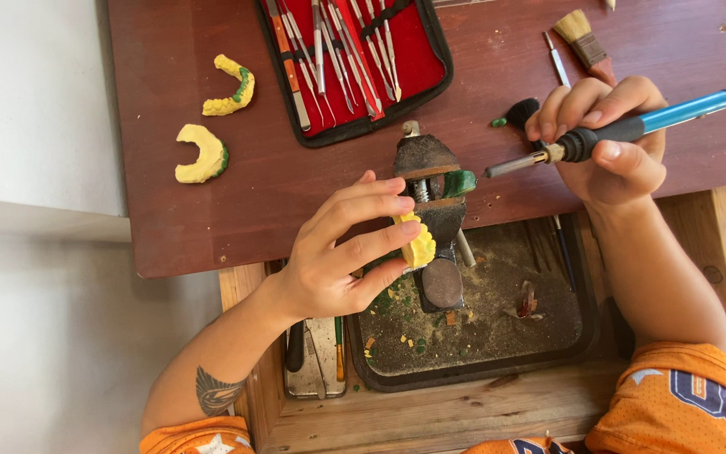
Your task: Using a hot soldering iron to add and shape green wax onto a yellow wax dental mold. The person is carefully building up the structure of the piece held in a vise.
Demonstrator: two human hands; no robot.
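Observation:
My left hand (342, 248) pinches a small yellow dental cast (419, 244) between thumb and fingers, right beside a rusty bench vise (430, 181). A green wax piece (461, 182) sits in the vise jaws. My right hand (611, 143) holds a pen-like heated tool with a black grip and blue handle (632, 128). Its metal tip points left toward the green wax, a short gap away.
Two more yellow casts with green wax (231, 87) (202, 154) lie at the left of the brown desk (170, 219). A red-lined case of metal instruments (355, 59) lies open at the top. A brush (586, 38) lies top right. A dark tray of debris (497, 336) sits below the vise.

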